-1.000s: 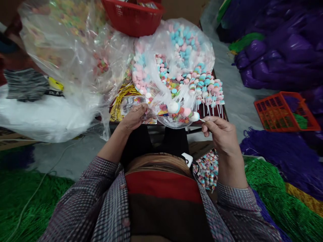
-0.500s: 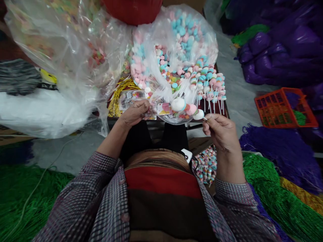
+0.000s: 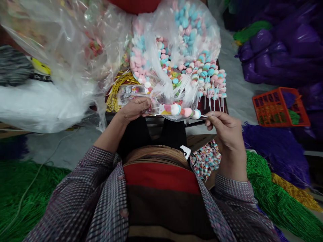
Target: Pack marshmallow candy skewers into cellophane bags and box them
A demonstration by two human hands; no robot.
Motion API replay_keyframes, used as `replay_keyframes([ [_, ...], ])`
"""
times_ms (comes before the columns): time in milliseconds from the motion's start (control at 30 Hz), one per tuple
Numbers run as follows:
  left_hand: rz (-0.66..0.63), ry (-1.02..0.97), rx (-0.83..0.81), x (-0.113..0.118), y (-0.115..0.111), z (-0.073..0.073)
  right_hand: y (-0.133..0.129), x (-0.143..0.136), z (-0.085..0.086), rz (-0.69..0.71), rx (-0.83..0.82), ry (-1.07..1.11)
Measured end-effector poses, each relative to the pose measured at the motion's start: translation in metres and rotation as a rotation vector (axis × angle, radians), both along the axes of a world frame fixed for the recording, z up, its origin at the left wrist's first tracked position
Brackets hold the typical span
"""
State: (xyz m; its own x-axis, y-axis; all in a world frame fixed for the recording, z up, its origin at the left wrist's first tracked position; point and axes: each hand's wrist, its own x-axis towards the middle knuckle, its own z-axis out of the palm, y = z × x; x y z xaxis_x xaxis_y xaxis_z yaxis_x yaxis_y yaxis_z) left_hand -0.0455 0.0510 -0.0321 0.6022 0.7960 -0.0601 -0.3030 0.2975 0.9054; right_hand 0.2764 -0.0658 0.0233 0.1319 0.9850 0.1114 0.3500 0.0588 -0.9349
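Observation:
My right hand (image 3: 224, 126) pinches the white stick of a candy skewer (image 3: 187, 112) strung with white, pink and blue pieces. The skewer lies sideways, its far end partly inside the mouth of a small printed clear bag (image 3: 156, 109). My left hand (image 3: 136, 108) grips the closed side of that bag. Behind it, more small clear packets (image 3: 130, 94) lie beside gold twist ties (image 3: 113, 95). Other candy skewers (image 3: 212, 75) lie at the table's right with their sticks toward me.
Large plastic bags (image 3: 101, 43) of candy cover the table's back and left. A red container (image 3: 136, 5) stands behind. Below right, a box holds wrapped skewers (image 3: 207, 158). An orange basket (image 3: 272, 107) and purple bundles (image 3: 277, 60) are at the right.
The skewer has straightened into line with the small bag, and its far end now overlaps the bag's opening. My right hand has shifted slightly right. The view has moved a little.

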Motion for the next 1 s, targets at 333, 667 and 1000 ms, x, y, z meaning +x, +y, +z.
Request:
replay_keyframes([
  [333,-0.017,0.207,0.054,-0.003,0.008,0.014,-0.009,-0.002,-0.01,-0.044,0.132,-0.237],
  [667,-0.041,0.308,0.267,0.0,0.006,0.027,-0.01,-0.017,-0.022,-0.008,0.059,-0.211],
  [1000,0.063,-0.07,-0.145,0.012,0.002,0.046,-0.007,-0.043,-0.042,0.008,-0.13,0.156],
])
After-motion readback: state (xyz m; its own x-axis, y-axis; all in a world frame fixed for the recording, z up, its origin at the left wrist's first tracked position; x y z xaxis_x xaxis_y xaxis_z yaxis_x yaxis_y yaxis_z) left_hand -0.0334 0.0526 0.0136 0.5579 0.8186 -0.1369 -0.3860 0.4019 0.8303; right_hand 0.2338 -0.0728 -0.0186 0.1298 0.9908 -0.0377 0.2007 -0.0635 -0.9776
